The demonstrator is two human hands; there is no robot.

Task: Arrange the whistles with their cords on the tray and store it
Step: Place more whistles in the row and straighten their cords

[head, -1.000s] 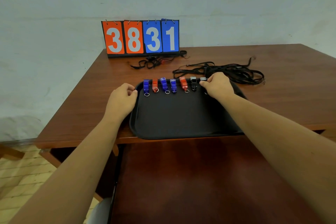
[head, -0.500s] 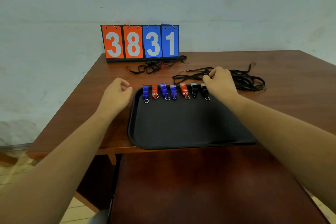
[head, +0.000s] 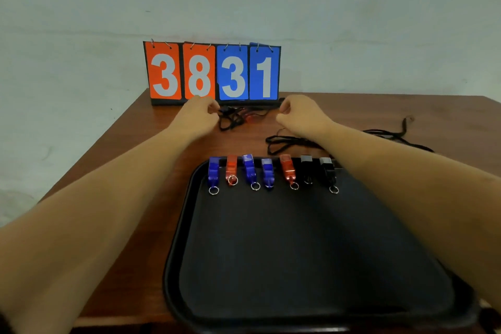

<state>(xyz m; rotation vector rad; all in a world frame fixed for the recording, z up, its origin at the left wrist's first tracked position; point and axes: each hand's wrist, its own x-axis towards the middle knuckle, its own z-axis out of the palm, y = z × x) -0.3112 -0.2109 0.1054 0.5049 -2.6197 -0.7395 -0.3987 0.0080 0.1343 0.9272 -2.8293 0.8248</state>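
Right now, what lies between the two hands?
In the head view, a tangle of black cords with a red whistle lies between left hand and right hand.

Dim, flat indoor light w/ soft shadows, slight blur overall, wide-angle stretch at edges, no glare.

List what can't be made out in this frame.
- Head view: whether either hand, left or right, grips the cord tangle; curled fingers hide contact.
- Cord pile: right forearm covers its middle.
- Tray: near rim cut off by the bottom edge.
- Whistle in the tangle: blurred.
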